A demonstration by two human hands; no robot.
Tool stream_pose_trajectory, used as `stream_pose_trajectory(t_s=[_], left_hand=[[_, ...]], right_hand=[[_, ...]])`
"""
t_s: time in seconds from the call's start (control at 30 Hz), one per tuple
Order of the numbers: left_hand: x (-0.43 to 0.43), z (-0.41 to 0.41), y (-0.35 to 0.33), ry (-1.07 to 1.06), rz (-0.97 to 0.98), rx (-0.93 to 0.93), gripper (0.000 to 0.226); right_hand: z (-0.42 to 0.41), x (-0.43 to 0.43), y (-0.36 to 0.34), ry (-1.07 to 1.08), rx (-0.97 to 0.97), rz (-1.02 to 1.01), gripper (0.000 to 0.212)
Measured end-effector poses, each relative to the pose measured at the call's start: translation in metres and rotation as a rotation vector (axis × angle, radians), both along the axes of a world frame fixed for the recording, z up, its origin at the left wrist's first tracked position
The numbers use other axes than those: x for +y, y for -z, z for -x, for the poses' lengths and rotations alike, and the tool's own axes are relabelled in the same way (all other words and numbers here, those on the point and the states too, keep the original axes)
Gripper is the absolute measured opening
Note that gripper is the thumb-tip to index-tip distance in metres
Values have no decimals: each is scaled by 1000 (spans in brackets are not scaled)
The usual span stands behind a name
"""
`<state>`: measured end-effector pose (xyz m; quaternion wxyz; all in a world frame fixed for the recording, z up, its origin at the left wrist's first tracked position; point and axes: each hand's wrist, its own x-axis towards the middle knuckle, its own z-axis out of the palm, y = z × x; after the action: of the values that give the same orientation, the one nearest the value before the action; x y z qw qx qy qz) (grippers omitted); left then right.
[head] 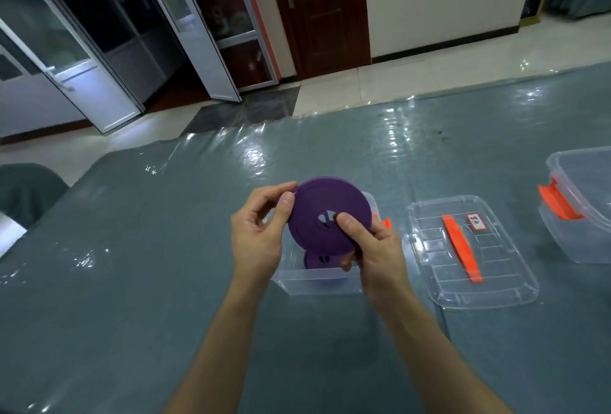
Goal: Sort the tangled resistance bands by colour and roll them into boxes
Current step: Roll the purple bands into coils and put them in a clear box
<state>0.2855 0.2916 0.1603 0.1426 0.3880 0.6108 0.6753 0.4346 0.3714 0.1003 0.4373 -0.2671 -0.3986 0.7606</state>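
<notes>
Both hands, left hand [256, 231] and right hand [373, 248], clamped on purple band coil [325, 215] so it can't unwind, held over clear box [317, 281] holding another purple roll [319, 259].

A rolled band [325, 215] is sitting between the left hand [256, 235] and right hand [373, 248], above an open box [317, 281] standing on the table [132, 281]. A smaller roll [319, 259] is lying inside that box. A lid [469, 251] is lying just right of it. Another box [582, 205] is standing farther right, at the edge of view.
</notes>
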Motion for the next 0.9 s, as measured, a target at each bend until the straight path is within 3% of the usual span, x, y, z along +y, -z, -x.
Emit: stream_pose_trajectory(t_s=[0.17,0.27,0.53,0.73,0.8,0.9], left_hand=[[10,-7,16,-9,-47,-239,18],[14,-6,23,-6,20,-244,26],[20,6,35,-27,129,-169,14],[18,14,52,143,244,-200,39],[18,22,54,122,267,-231,38],[22,38,56,108,318,-236,35]], right_hand=[[4,5,11,-10,-14,84,46],[3,9,22,-8,-36,113,46],[14,17,31,-6,-62,156,43],[13,21,40,-2,-88,176,38],[12,21,41,-72,-140,119,53],[11,31,41,-165,-378,-120,102]])
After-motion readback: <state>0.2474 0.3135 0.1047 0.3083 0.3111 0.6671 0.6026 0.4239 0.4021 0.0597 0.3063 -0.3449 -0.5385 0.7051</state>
